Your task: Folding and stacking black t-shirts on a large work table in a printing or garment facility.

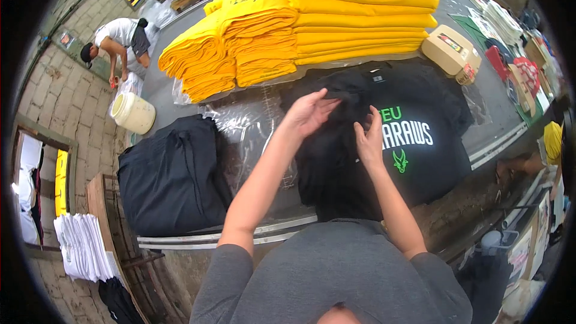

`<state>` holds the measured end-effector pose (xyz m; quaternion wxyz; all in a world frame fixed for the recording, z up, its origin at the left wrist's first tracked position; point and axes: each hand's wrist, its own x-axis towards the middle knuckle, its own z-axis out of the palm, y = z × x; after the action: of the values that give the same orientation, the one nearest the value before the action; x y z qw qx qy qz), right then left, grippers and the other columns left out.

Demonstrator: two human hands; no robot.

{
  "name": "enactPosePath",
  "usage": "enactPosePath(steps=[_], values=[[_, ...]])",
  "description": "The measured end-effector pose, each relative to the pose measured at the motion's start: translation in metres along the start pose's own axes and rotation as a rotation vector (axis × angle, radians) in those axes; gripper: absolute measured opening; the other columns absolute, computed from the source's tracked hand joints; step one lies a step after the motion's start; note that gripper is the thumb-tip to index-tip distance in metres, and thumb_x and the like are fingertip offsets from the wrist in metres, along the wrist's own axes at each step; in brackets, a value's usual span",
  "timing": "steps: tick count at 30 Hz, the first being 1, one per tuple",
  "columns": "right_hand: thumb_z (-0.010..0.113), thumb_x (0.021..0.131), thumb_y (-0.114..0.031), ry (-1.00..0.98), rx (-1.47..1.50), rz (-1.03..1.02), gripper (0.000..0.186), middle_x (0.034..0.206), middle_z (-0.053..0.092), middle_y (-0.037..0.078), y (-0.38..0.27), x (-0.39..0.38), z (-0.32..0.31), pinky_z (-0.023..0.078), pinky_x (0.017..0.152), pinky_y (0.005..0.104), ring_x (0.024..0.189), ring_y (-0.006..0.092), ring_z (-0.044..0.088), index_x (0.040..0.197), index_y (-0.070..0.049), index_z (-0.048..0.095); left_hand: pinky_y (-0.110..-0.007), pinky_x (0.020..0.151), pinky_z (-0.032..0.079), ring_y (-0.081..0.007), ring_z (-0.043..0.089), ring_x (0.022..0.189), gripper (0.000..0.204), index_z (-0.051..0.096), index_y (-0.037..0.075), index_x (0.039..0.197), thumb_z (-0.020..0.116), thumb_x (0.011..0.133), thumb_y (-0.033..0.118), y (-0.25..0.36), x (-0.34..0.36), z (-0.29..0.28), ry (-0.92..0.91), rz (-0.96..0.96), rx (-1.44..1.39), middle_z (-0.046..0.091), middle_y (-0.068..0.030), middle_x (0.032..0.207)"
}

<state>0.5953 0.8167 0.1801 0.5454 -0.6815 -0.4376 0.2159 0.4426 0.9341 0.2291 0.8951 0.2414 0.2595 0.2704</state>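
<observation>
Spread on the table in front of me is a black T-shirt (pixel 429 105) with green and white lettering and a green animal-head print on its chest; its collar points to the far side. My left hand (pixel 312 113) is over the shirt's left side, fingers stretched out and palm turned inward. Over the middle of the shirt is my right hand (pixel 370 137), its fingers apart and partly in front of the lettering. Neither hand holds anything; whether they touch the cloth I cannot tell. To the left lies a pile of folded black garments (pixel 171 174).
Tall stacks of folded yellow cloth (pixel 360 12) stand along the back. A cardboard box (pixel 451 54) sits at the far right. Clear plastic (pixel 246 138) covers the table's middle. Beyond the left edge are a pale bucket (pixel 133 114), white folded garments (pixel 84 246) and a bending person (pixel 120 39).
</observation>
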Motion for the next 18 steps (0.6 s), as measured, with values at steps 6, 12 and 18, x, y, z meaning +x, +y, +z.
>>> enactPosePath(steps=[6, 12, 18], values=[[0.055, 0.084, -0.008, 0.189, -0.056, -0.090, 0.047, 0.115, 0.048, 0.016, 0.017, -0.014, -0.070, 0.046, 0.080, 0.0333, 0.092, 0.0212, 0.053, 0.128, 0.000, 0.042, -0.038, 0.106, 0.032, -0.0235, 0.041, 0.129, 0.038, 0.046, 0.001, 0.128, 0.052, 0.092, 0.013, -0.068, 0.010, 0.041, 0.026, 0.309, 0.383, 0.045, -0.0125, 0.136], [0.053, 0.085, -0.005, 0.319, -0.212, 0.081, 0.038, 0.110, 0.052, 0.014, 0.044, -0.056, -0.134, 0.048, 0.071, 0.0312, 0.079, 0.0189, 0.056, 0.123, -0.001, 0.048, -0.058, 0.109, 0.013, -0.0295, 0.022, 0.139, 0.050, 0.040, 0.019, 0.139, 0.051, 0.091, 0.027, -0.123, -0.030, 0.011, 0.328, 0.774, 2.052, 0.027, -0.0087, 0.149], [0.053, 0.080, 0.000, 0.207, -0.276, -0.019, 0.037, 0.106, 0.052, 0.015, 0.025, -0.105, -0.118, 0.047, 0.070, 0.0323, 0.074, 0.0212, 0.057, 0.118, 0.000, 0.050, -0.059, 0.108, 0.015, -0.0270, 0.023, 0.138, 0.054, 0.039, 0.020, 0.139, 0.053, 0.088, 0.031, -0.136, -0.021, 0.003, 0.355, 0.898, 2.129, 0.028, -0.0068, 0.149]])
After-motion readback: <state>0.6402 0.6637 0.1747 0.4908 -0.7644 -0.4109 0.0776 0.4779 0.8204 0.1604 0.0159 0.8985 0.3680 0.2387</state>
